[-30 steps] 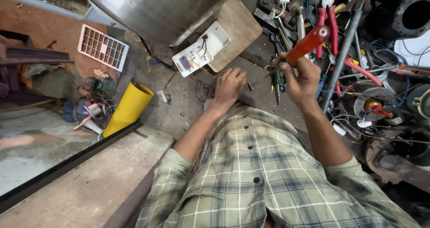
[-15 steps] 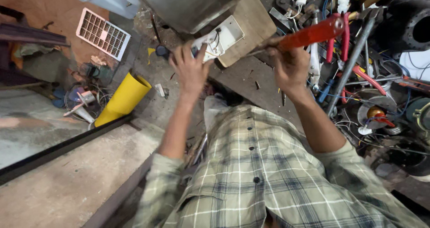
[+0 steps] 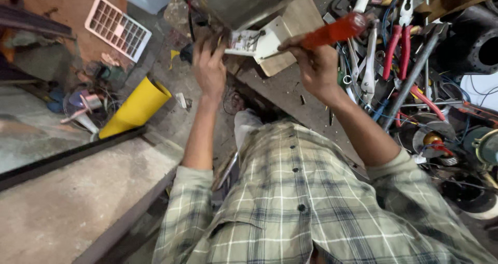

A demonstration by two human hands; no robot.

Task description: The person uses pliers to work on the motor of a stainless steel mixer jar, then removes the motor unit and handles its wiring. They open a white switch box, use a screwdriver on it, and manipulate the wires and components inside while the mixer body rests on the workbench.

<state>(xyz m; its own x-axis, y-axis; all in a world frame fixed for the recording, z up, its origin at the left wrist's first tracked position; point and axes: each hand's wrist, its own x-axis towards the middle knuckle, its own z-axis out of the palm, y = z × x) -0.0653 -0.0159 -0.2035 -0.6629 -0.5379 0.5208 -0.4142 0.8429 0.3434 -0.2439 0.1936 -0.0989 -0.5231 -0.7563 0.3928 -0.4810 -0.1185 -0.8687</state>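
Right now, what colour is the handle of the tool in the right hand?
Translucent red-orange handle, gripped by the right hand; only the head view shows it.

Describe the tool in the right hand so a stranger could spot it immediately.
Start at the wooden board by the cluttered tool pile. Just below it the right hand grips a screwdriver; its translucent orange-red handle sets it apart from the red-handled pliers lying nearby.

Green-and-cream plaid button-up shirt with dark buttons, sleeves rolled above the elbows, bare forearms.
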